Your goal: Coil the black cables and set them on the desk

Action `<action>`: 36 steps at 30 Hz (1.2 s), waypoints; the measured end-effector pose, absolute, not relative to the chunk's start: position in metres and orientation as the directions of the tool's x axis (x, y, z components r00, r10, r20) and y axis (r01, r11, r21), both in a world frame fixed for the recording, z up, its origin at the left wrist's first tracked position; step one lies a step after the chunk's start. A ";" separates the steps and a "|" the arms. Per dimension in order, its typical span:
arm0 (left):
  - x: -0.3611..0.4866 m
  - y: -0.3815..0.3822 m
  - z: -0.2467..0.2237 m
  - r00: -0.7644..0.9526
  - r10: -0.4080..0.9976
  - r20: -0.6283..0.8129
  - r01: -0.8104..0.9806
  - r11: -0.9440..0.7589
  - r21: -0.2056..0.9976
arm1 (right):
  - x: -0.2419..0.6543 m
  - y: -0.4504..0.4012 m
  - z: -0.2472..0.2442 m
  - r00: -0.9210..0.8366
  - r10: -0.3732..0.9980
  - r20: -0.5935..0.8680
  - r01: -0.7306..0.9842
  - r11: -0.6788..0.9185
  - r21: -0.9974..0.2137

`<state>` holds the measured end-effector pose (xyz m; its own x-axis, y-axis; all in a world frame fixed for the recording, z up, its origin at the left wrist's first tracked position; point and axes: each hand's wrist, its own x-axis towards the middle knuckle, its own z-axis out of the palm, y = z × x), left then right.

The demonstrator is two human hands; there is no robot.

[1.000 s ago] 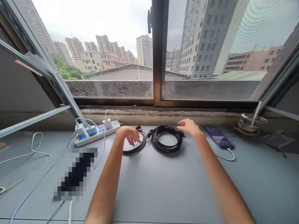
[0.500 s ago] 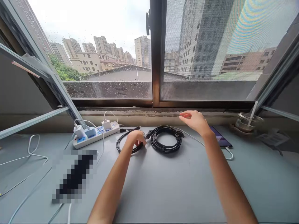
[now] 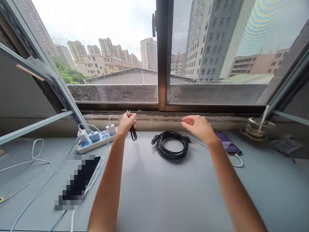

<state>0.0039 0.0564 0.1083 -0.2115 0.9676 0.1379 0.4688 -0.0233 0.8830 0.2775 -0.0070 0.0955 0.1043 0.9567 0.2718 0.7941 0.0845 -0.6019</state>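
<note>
My left hand (image 3: pixel 127 124) is closed around a thin black cable coil (image 3: pixel 133 133), raised off the grey table (image 3: pixel 169 193) near the power strip. To its right, a thicker coil of black cable (image 3: pixel 172 145) lies flat on the table, with its plug ends at the left and right of the ring. My right hand (image 3: pixel 199 127) hovers above and to the right of that coil. Its thumb and fingers are apart, and nothing shows between them.
A white power strip (image 3: pixel 96 141) with chargers stands at the back left, a partly pixelated phone (image 3: pixel 83 180) in front of it. White cables run over the left side. Behind my right wrist lies another phone (image 3: pixel 228 142); a lidded cup (image 3: pixel 257 127) with a straw is further right.
My left hand has lifted the thin coil off the table and moved it up and slightly left. My right hand has shifted slightly left. The thicker coil is still in place.
</note>
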 end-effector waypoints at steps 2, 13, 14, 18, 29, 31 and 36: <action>0.014 0.043 0.122 -0.190 0.961 0.200 0.363 -0.121 0.924 | 0.273 -0.012 0.099 0.008 0.958 0.288 0.791 0.170 -0.588; 0.097 -0.033 0.143 0.086 0.898 0.433 -0.136 -0.419 0.897 | 0.242 -0.048 0.113 -0.545 0.632 0.551 0.240 0.747 -0.620; 0.099 -0.036 0.143 0.096 0.903 0.420 -0.152 -0.404 0.902 | 0.242 -0.052 0.115 -0.556 0.617 0.557 0.199 0.749 -0.632; 0.101 -0.044 0.144 0.055 0.878 0.476 -0.162 -0.462 0.872 | 0.242 -0.067 0.124 -0.575 0.619 0.535 0.159 0.726 -0.669; 0.092 -0.050 0.153 0.114 0.846 0.521 -0.181 -0.498 0.848 | 0.240 -0.075 0.128 -0.454 0.721 0.523 0.423 0.691 -0.586; 0.089 -0.049 0.155 0.123 0.852 0.509 -0.197 -0.482 0.854 | 0.241 -0.075 0.128 -0.449 0.723 0.526 0.433 0.690 -0.580; 0.078 -0.046 0.159 0.137 0.867 0.479 -0.268 -0.433 0.860 | 0.243 -0.070 0.127 -0.396 0.729 0.558 0.465 0.684 -0.563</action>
